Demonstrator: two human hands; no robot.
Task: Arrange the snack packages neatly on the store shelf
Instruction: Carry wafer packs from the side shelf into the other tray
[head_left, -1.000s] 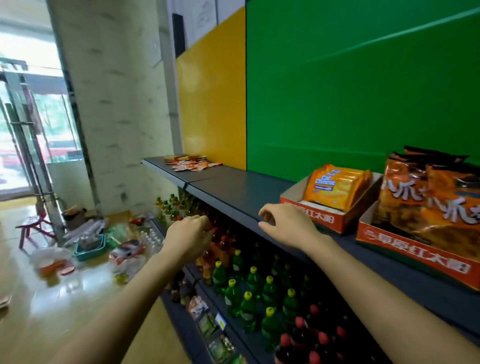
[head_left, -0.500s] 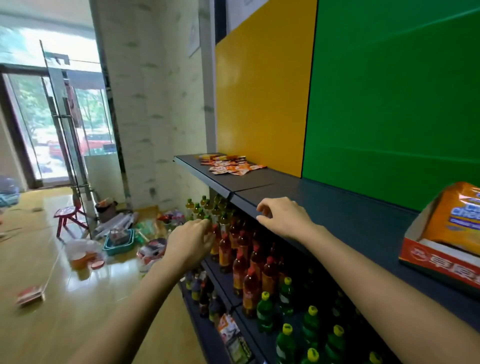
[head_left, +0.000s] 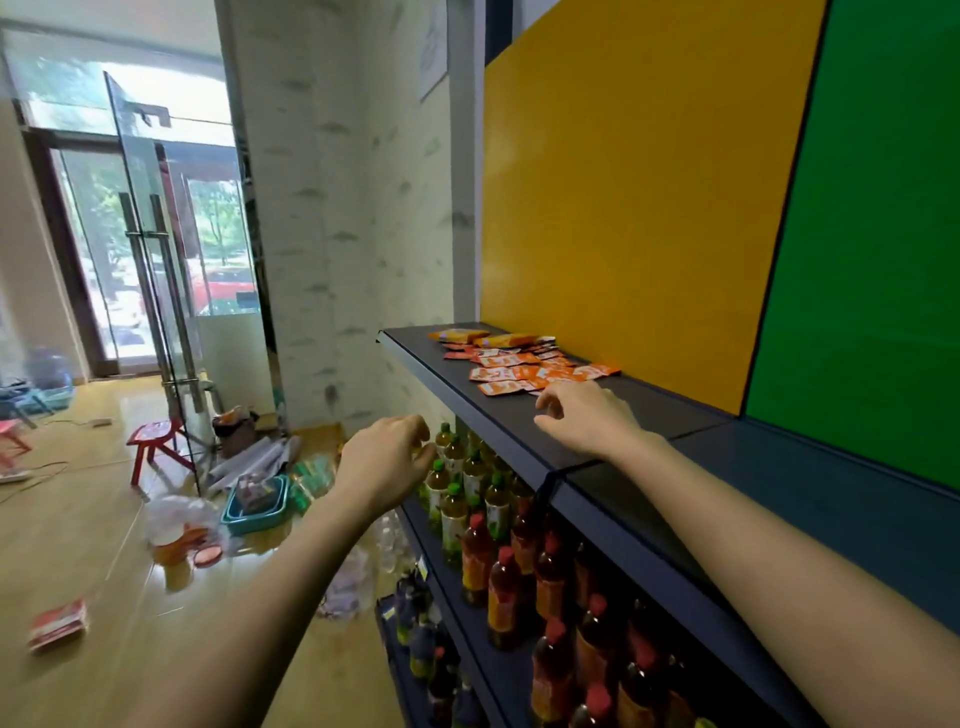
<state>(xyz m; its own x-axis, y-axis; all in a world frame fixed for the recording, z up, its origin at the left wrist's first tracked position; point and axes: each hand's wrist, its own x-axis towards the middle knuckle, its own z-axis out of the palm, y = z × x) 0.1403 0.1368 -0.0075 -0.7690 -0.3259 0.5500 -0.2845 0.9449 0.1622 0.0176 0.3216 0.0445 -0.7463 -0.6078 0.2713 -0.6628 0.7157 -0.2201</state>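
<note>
Several small orange snack packets (head_left: 524, 366) lie scattered in a loose heap at the far left end of the dark top shelf (head_left: 649, 415), against the yellow back panel. My right hand (head_left: 584, 418) hovers over the shelf just short of the nearest packets, fingers loosely curled, holding nothing. My left hand (head_left: 387, 460) hangs in the air in front of the shelf edge, level with the bottle tops, fingers loosely curled and empty.
Below the top shelf stand rows of green- and red-capped drink bottles (head_left: 483, 514). On the wooden floor lie a teal basket (head_left: 257, 501), a red stool (head_left: 156, 441), plastic bags and a red packet (head_left: 57, 623). A glass door (head_left: 150, 270) stands beyond.
My view has swung left along the shelf: the boxed snack bags at the right are out of sight, and the scattered orange packets are now close. Both hands have moved toward them.
</note>
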